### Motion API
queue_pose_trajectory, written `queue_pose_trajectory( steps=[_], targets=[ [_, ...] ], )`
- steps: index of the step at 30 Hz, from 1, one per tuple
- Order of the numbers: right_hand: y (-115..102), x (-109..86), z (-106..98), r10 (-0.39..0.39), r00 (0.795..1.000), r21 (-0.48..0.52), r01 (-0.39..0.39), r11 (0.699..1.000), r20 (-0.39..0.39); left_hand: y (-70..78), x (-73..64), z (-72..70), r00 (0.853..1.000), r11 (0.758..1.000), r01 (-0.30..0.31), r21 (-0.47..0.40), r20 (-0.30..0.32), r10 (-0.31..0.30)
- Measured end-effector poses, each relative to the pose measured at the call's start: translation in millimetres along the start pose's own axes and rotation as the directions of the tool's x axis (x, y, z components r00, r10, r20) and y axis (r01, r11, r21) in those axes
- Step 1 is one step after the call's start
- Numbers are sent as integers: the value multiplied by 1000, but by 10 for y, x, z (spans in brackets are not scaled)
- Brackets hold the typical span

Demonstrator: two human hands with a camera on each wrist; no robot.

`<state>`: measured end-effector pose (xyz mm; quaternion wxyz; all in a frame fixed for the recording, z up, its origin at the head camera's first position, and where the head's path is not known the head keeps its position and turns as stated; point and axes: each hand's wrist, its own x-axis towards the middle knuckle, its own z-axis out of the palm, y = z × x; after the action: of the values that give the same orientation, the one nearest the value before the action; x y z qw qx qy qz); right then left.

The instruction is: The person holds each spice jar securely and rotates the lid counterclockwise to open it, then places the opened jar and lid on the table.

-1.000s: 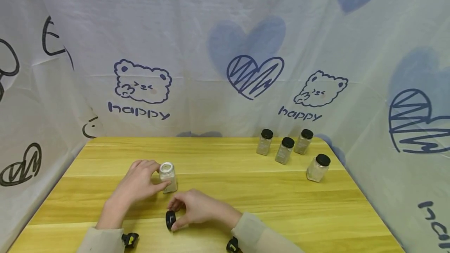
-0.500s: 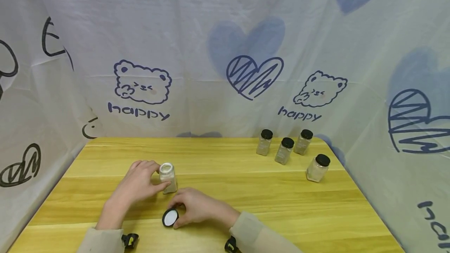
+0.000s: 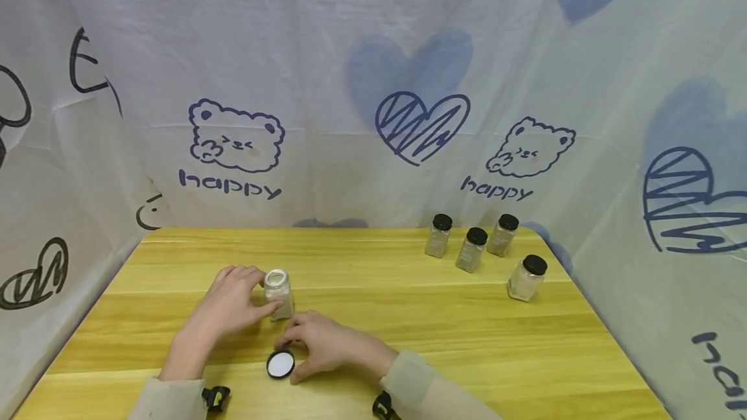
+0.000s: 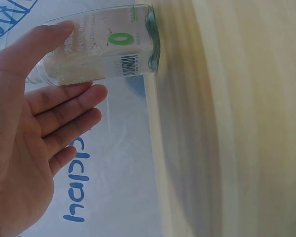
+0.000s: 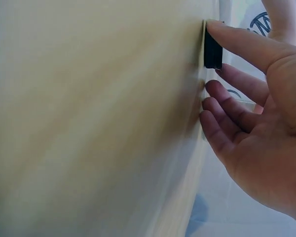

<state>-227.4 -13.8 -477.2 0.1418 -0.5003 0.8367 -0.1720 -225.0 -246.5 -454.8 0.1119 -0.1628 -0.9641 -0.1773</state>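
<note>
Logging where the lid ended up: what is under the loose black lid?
The table shows around the black lid, which lies white inner side up. The patch directly beneath is covered, so I cannot see it.

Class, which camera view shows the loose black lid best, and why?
The head view: the black lid shows its round rim and white inner face there. The right wrist view shows only its dark side, edge-on; the left wrist view doesn't show it.
</note>
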Motion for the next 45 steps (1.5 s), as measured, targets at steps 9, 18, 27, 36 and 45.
queue_pose_trajectory(
  steps=[9,18,27,36,45],
  targets=[
    [-25,-170,-116,11,998,85,-6,996,-64,7,-7,-35,1000,1000,3,0,0,-3],
    [34,-447,-321,66,945,254,18,967,-319,48,45,-177,999,1000,22,-20,-26,-22],
    [225,-803,-475,161,789,315,44,948,-593,300,155,-277,990,999,-29,-34,-139,24],
    [561,-1153,-663,233,569,302,27,953,-788,734,462,-210,970,992,-111,-60,-225,95],
    [1010,-1410,-882,267,389,282,-21,959,-881,1111,774,44,961,981,-168,-95,-238,142]
  ],
)
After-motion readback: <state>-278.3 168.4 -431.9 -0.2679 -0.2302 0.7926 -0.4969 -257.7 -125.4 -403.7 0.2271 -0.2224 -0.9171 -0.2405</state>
